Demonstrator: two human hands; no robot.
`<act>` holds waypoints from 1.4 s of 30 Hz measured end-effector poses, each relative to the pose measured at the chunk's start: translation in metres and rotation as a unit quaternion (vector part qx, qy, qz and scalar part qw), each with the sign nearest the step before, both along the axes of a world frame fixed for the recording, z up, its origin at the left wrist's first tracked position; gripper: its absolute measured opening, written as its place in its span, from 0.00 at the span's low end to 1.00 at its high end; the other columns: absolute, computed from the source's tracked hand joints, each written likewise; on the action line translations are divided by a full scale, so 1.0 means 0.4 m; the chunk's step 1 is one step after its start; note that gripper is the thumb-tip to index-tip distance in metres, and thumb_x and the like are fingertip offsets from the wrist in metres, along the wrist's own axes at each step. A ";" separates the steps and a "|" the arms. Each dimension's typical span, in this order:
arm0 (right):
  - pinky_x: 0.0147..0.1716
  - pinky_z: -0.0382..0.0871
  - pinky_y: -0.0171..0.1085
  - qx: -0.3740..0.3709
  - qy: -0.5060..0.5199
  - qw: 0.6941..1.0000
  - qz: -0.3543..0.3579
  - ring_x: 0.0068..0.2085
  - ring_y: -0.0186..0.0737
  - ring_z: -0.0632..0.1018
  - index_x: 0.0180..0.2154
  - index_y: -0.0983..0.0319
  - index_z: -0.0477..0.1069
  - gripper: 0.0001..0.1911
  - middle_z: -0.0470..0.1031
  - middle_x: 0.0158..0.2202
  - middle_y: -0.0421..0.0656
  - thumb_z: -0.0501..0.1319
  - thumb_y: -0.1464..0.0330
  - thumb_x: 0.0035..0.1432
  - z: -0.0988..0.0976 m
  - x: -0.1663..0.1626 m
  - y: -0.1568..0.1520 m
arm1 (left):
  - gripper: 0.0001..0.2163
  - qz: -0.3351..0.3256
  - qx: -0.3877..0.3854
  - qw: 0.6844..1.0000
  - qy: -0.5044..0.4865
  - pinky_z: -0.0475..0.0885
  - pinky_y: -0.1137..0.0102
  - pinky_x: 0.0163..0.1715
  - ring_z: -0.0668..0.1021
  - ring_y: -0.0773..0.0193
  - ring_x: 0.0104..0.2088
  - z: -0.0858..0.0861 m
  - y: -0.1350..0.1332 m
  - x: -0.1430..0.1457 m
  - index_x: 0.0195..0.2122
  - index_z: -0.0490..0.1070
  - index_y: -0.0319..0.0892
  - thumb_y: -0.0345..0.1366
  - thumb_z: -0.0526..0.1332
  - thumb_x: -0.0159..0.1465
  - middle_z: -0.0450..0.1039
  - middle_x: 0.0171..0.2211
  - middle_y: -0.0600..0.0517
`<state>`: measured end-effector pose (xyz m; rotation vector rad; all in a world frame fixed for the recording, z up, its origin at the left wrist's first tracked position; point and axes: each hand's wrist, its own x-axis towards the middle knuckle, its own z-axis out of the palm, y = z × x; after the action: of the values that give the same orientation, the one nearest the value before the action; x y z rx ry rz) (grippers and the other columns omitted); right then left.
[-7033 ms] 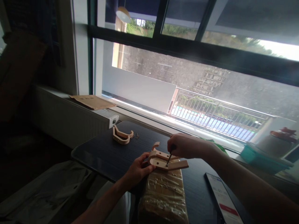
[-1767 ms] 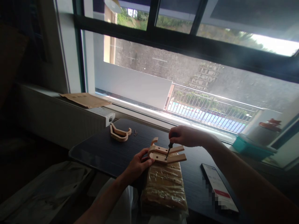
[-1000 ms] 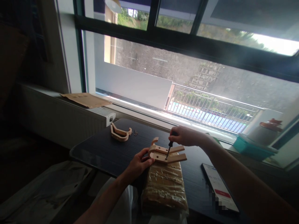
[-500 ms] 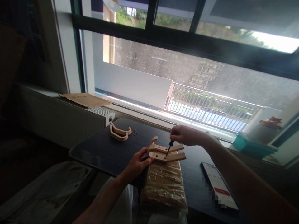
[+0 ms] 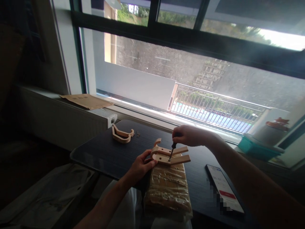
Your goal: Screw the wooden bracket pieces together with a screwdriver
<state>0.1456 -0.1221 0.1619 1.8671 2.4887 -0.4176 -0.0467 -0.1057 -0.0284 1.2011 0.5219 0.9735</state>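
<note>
A light wooden hook-shaped piece [image 5: 178, 159] with two arms lies on top of a plastic-wrapped bundle [image 5: 168, 187] on the dark table [image 5: 107, 154]. My left hand [image 5: 141, 166] grips its curved left end, fingers closed round it. My right hand [image 5: 188, 135] is closed on the handle of a small screwdriver [image 5: 172, 151], whose tip stands in a hole of the front arm. A second wooden hook piece [image 5: 122, 135] rests at the table's far left, with a few small dark screws [image 5: 137, 135] beside it.
A phone [image 5: 224, 192] with a lit screen lies on the table at the right. A white radiator [image 5: 105, 115] and a brown envelope [image 5: 85, 101] sit along the window sill. A teal tray [image 5: 258, 148] stands at the far right. Pale cloth [image 5: 47, 197] lies lower left.
The view has drifted slightly. Both hands stay in place on the wooden piece and the screwdriver, with the tip kept in the same hole.
</note>
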 end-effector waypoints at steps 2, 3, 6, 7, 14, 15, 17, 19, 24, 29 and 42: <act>0.29 0.67 0.37 0.005 -0.004 1.000 -0.012 0.32 0.37 0.73 0.37 0.60 0.72 0.13 0.74 0.35 0.43 0.56 0.60 0.55 -0.008 0.006 0.003 | 0.16 0.002 -0.002 1.000 0.002 0.69 0.71 0.37 0.76 0.58 0.40 0.003 -0.001 0.000 0.41 0.70 0.42 0.35 0.66 0.51 0.76 0.36 0.52; 0.28 0.67 0.36 0.007 -0.007 1.000 -0.017 0.31 0.37 0.73 0.37 0.60 0.72 0.14 0.74 0.35 0.43 0.56 0.59 0.55 -0.010 0.009 0.003 | 0.16 0.001 -0.001 1.000 0.002 0.70 0.71 0.38 0.76 0.58 0.40 0.005 -0.001 0.000 0.42 0.70 0.42 0.35 0.66 0.51 0.76 0.37 0.52; 0.27 0.66 0.36 0.007 -0.014 1.000 -0.026 0.30 0.37 0.73 0.37 0.61 0.72 0.15 0.74 0.34 0.44 0.55 0.58 0.55 -0.008 0.012 0.001 | 0.16 0.000 0.006 1.000 0.002 0.69 0.70 0.39 0.76 0.56 0.42 0.006 -0.002 -0.001 0.42 0.70 0.42 0.34 0.66 0.52 0.76 0.38 0.51; 0.27 0.67 0.36 0.006 -0.014 1.000 -0.023 0.30 0.37 0.73 0.37 0.61 0.72 0.15 0.74 0.34 0.44 0.56 0.58 0.55 -0.005 0.012 -0.001 | 0.16 0.001 0.009 1.000 0.004 0.69 0.70 0.39 0.76 0.56 0.42 0.006 -0.002 -0.001 0.42 0.70 0.42 0.34 0.66 0.52 0.76 0.39 0.51; 0.31 0.67 0.36 -0.013 0.005 1.000 0.008 0.34 0.37 0.73 0.38 0.58 0.72 0.10 0.74 0.37 0.41 0.58 0.64 0.54 0.012 0.000 -0.012 | 0.15 -0.007 0.009 1.000 0.000 0.69 0.72 0.37 0.76 0.58 0.41 0.000 0.001 -0.002 0.43 0.69 0.42 0.34 0.65 0.53 0.75 0.37 0.52; 0.31 0.67 0.36 -0.014 0.006 1.000 0.007 0.34 0.37 0.74 0.38 0.58 0.72 0.10 0.74 0.37 0.41 0.57 0.64 0.54 0.009 0.001 -0.013 | 0.15 -0.007 0.010 1.000 -0.002 0.69 0.72 0.37 0.76 0.59 0.41 0.000 0.001 -0.002 0.43 0.69 0.42 0.33 0.64 0.54 0.75 0.37 0.52; 0.29 0.67 0.35 -0.013 0.006 1.000 -0.001 0.33 0.37 0.74 0.38 0.59 0.71 0.11 0.74 0.36 0.42 0.56 0.62 0.56 0.002 0.004 -0.012 | 0.15 -0.004 0.012 1.000 -0.002 0.69 0.73 0.37 0.76 0.59 0.40 -0.001 0.002 -0.002 0.43 0.69 0.42 0.33 0.64 0.54 0.74 0.37 0.52; 0.27 0.67 0.35 -0.009 0.001 1.000 -0.012 0.30 0.36 0.73 0.38 0.60 0.71 0.13 0.75 0.35 0.43 0.54 0.59 0.56 -0.006 0.008 -0.010 | 0.15 -0.002 0.013 1.000 0.001 0.69 0.73 0.37 0.76 0.59 0.40 0.000 0.001 -0.002 0.43 0.69 0.42 0.33 0.65 0.54 0.74 0.38 0.52; 0.27 0.66 0.36 0.000 -0.018 1.000 -0.022 0.30 0.37 0.73 0.37 0.61 0.72 0.15 0.75 0.34 0.44 0.56 0.57 0.55 -0.001 0.010 -0.007 | 0.16 -0.002 0.014 1.000 0.000 0.69 0.72 0.38 0.76 0.58 0.41 0.005 -0.002 -0.002 0.43 0.69 0.40 0.33 0.65 0.53 0.75 0.38 0.51; 0.27 0.66 0.35 -0.001 -0.017 1.000 -0.008 0.33 0.39 0.74 0.38 0.58 0.73 0.11 0.75 0.36 0.43 0.57 0.62 0.54 0.021 -0.005 -0.009 | 0.15 -0.005 0.021 1.000 -0.006 0.69 0.72 0.39 0.76 0.59 0.41 0.004 -0.002 -0.001 0.44 0.69 0.41 0.32 0.64 0.55 0.75 0.38 0.52; 0.25 0.65 0.35 0.025 -0.037 0.999 -0.031 0.29 0.36 0.72 0.36 0.61 0.72 0.15 0.74 0.33 0.43 0.54 0.58 0.55 -0.006 0.005 0.004 | 0.14 0.000 0.029 1.000 0.003 0.68 0.75 0.37 0.75 0.62 0.39 0.009 -0.005 -0.003 0.43 0.69 0.40 0.32 0.63 0.55 0.74 0.36 0.53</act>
<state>0.1476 -0.1207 0.1595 1.9442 2.4206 -0.2835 -0.0480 -0.1075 -0.0247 1.2563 0.5020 0.9900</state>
